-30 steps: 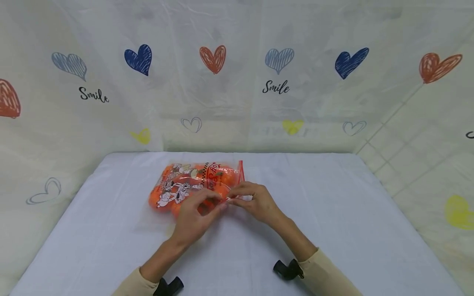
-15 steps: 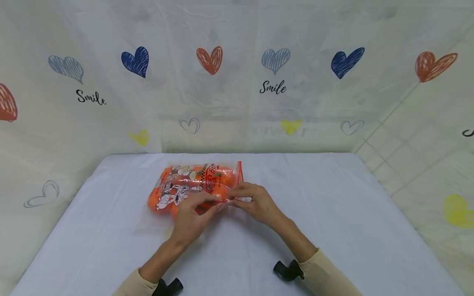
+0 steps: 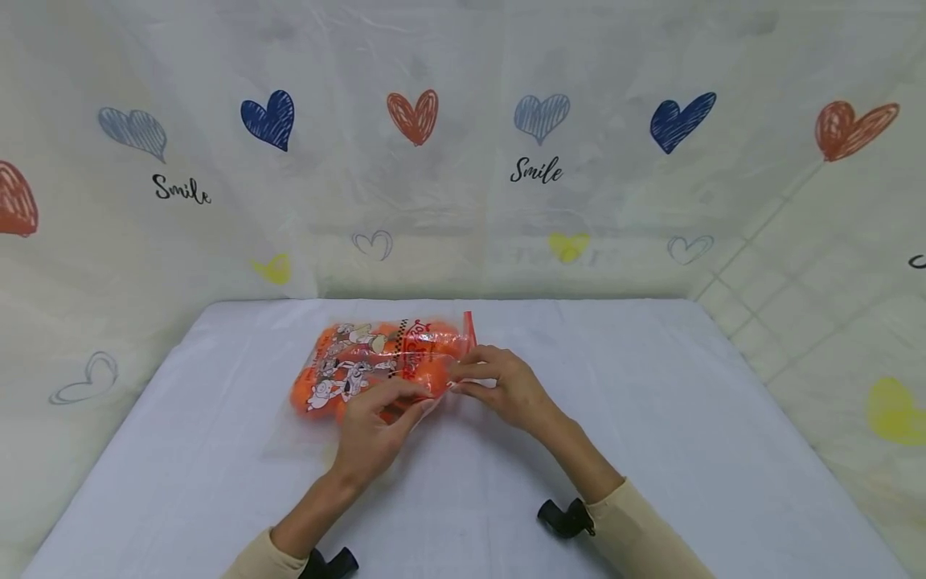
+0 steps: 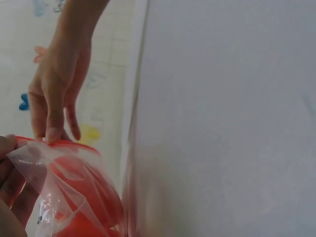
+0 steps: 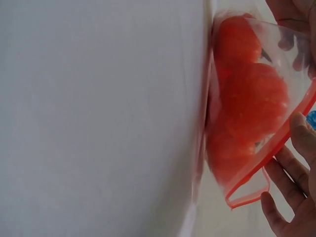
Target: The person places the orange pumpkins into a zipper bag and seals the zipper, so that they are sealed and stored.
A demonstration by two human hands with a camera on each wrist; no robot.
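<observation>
A clear zip bag (image 3: 354, 374) printed with cartoon figures lies at the back middle of the table, holding several orange round fruits (image 5: 254, 98). Its red zip strip (image 5: 276, 143) runs along the right-hand end, and in the right wrist view part of the mouth gapes below the right hand. My left hand (image 3: 372, 430) pinches the bag's near right corner between thumb and fingers. Just to its right, my right hand (image 3: 506, 390) pinches the strip, thumb on one side and fingers on the other. From the left wrist, clear film (image 4: 37, 165) stretches beside the left fingers.
A white cloth (image 3: 651, 418) covers the table. Behind it hangs a pale sheet (image 3: 463, 193) printed with hearts and lettering. Black wrist cameras (image 3: 564, 519) sit by both beige sleeves.
My right hand has shifted slightly right and away along the strip, widening the gap between the hands. The left hand keeps its grip nearly in place.
</observation>
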